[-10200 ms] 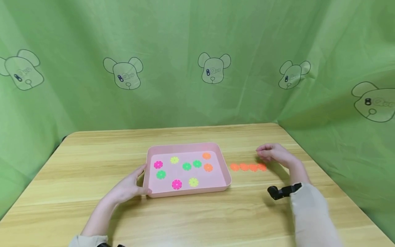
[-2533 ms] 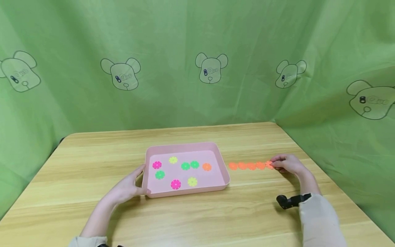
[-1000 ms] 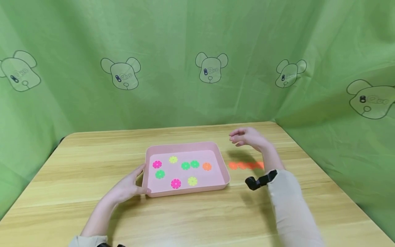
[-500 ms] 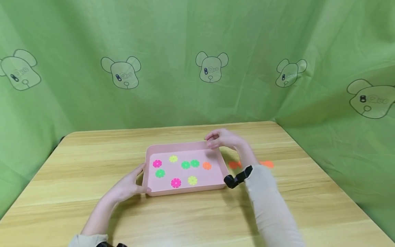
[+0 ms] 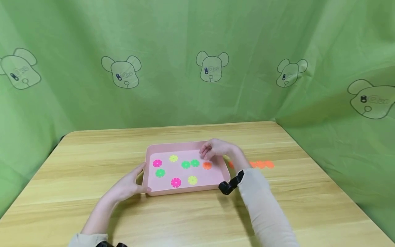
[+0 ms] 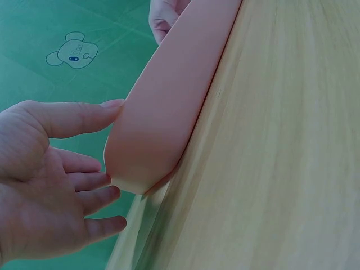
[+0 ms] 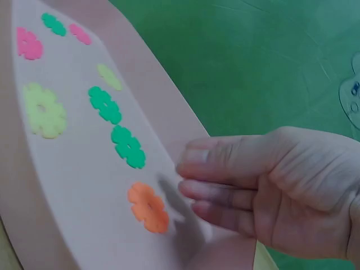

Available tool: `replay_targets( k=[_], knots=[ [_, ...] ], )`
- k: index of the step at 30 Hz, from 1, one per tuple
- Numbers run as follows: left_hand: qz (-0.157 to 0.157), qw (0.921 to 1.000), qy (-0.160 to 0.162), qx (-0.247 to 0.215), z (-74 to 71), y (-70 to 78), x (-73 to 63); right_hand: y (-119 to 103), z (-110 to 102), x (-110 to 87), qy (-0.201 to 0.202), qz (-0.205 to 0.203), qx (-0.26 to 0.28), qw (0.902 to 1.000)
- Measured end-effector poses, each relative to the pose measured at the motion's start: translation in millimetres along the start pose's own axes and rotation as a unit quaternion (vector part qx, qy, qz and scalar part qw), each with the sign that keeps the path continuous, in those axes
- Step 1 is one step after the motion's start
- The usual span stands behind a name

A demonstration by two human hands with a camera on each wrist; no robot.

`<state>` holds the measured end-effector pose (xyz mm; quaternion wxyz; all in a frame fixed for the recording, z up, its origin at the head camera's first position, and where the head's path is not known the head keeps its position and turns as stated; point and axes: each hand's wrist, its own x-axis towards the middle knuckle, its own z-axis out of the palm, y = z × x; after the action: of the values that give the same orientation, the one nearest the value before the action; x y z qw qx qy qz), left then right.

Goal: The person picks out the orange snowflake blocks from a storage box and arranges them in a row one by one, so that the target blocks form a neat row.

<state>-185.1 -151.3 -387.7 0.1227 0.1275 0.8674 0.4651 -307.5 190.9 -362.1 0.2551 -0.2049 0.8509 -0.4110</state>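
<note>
A shallow pink tray point(image 5: 182, 191) holds several flower-shaped plastic discs, in pink, green and yellow, and a single orange disc point(image 5: 207, 165). My left hand point(image 5: 127, 187) rests against the tray's left end, its thumb touching the rim by the near corner and its fingers extended. Over the tray's right part, my right hand point(image 5: 216, 148) hovers just above the orange disc, apart from it; the right wrist view shows nothing in its loosely bent fingers. To the right of the tray lies a row of orange discs point(image 5: 262, 164), partly hidden behind my right forearm.
The tray stands on a wooden table point(image 5: 185, 219). Green curtains point(image 5: 166, 103) with printed bear heads rise behind the table and along its sides. A black wrist camera point(image 5: 229, 185) sits at my right cuff, over the tray's near right corner.
My right hand has left the row's right end, where it pinched an orange disc, and moved left and down into the tray. One orange disc fewer lies there than at first. The left hand stays.
</note>
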Motion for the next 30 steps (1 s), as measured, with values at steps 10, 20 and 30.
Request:
replay_targets(
  k=[10, 20, 30],
  knots=[
    [0.003, 1.0000, -0.001, 0.000, 0.4, 0.9, -1.3, -11, 13, 1.6, -0.023, 0.036, -0.172, 0.9842],
    [-0.001, 1.0000, 0.004, 0.006, -1.6, -0.2, -0.5, -15, 21, -0.4, -0.011, 0.081, -0.225, 0.9709],
    [0.005, 1.0000, 0.000, -0.007, -0.1, 1.0, -1.0, -14, 22, 0.2, -0.013, 0.087, -0.226, 0.9701]
  ],
)
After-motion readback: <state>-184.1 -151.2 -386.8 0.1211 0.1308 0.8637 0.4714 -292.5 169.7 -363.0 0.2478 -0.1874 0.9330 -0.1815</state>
